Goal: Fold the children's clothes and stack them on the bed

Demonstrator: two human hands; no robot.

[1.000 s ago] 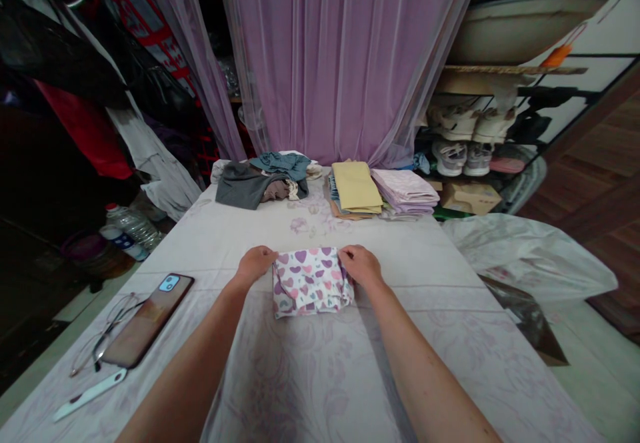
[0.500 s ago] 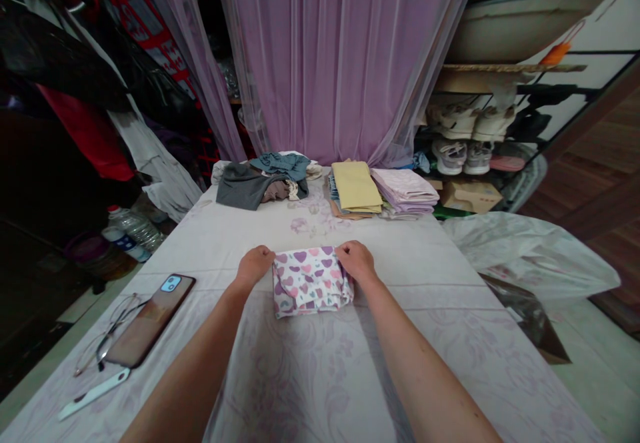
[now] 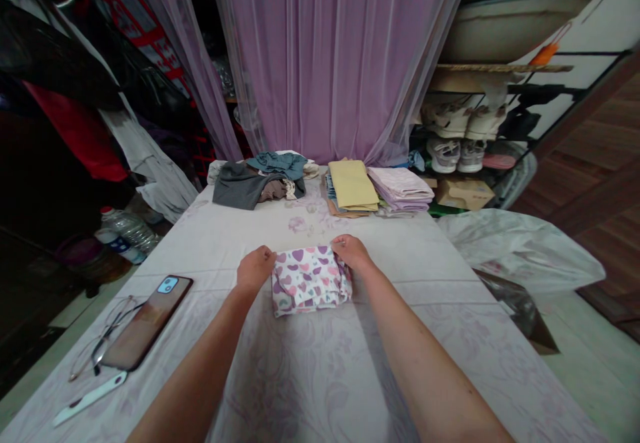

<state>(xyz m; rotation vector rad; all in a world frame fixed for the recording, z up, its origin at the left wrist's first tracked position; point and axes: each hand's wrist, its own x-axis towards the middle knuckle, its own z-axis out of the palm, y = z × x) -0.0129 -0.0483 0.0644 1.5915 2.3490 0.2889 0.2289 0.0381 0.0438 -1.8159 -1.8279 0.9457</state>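
Observation:
A small folded cloth with purple and pink hearts point(image 3: 310, 281) lies on the pale flowered sheet point(image 3: 320, 369) in front of me. My left hand point(image 3: 255, 266) is closed on its far left corner. My right hand point(image 3: 351, 253) is closed on its far right corner, fingers curled over the edge. Both forearms reach in from the bottom of the view.
At the far end lie a heap of grey and blue clothes point(image 3: 260, 179) and folded stacks, yellow point(image 3: 351, 186) and lilac point(image 3: 401, 186). A phone point(image 3: 149, 321), glasses point(image 3: 97, 346) and a white tool point(image 3: 90, 397) lie at left. A purple curtain point(image 3: 330, 56) hangs behind; shoes point(image 3: 457, 136) at right.
My hands have drawn slightly closer together on the heart cloth, bunching its far edge a little. The view shifted slightly.

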